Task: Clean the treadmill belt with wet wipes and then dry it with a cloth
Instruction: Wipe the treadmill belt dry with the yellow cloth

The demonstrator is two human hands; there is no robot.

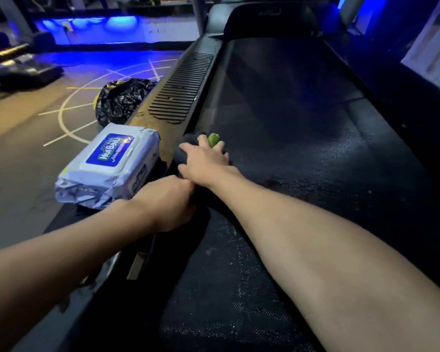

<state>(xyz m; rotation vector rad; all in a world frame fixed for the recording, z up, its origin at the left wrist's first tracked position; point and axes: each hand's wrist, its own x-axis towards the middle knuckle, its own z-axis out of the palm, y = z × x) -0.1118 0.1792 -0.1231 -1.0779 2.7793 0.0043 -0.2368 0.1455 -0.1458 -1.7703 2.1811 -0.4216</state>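
Head view, blue-lit room: on one treadmill belt (302,148) one cloth (187,144) is gripped by the right hand (205,161), one wipes pack (107,163) is seen at nine o'clock, and the left hand (167,201) cannot be read.

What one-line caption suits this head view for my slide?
Right hand holds a dark cloth on the treadmill belt, wet wipes pack beside it.

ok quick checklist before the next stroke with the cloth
1. Cloth in hand: ok, the right hand holds the dark cloth on the belt.
2. Belt ahead free of things: ok.
3. Wipes clear of the belt: ok, the wet wipes pack sits on the left side rail, lid shut.
4. Belt dry: cannot tell, light specks show on the near part.
5. Left hand clear of the stroke: not ok, it sits at the right wrist.
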